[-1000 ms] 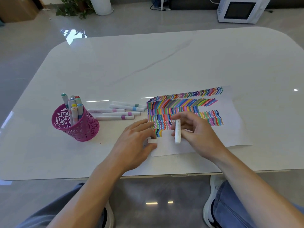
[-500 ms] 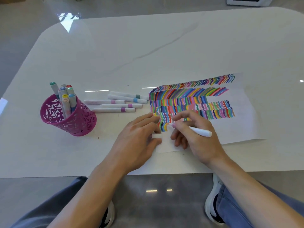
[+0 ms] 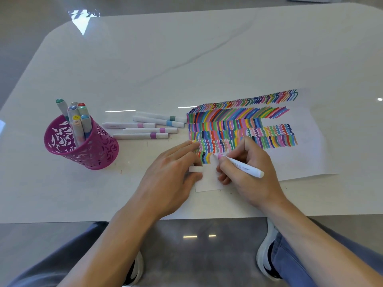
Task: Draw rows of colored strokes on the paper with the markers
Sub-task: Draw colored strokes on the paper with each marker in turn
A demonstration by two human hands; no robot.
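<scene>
Pinching the pink marker (image 3: pixel 240 165) low near its nib, probably for control, right hand (image 3: pixel 255 175) is holding the tip at the paper (image 3: pixel 306 154), beside the short bottom row of strokes. Left hand (image 3: pixel 172 175) is pressing straight fingers on the sheet's left edge, likely steadying it, thumb pinching the white cap (image 3: pixel 195 169), handy for recapping.

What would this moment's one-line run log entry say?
step: drawing strokes | right hand: grips pink marker, tip at lowest row | left hand: pinches cap, rests on paper
</scene>
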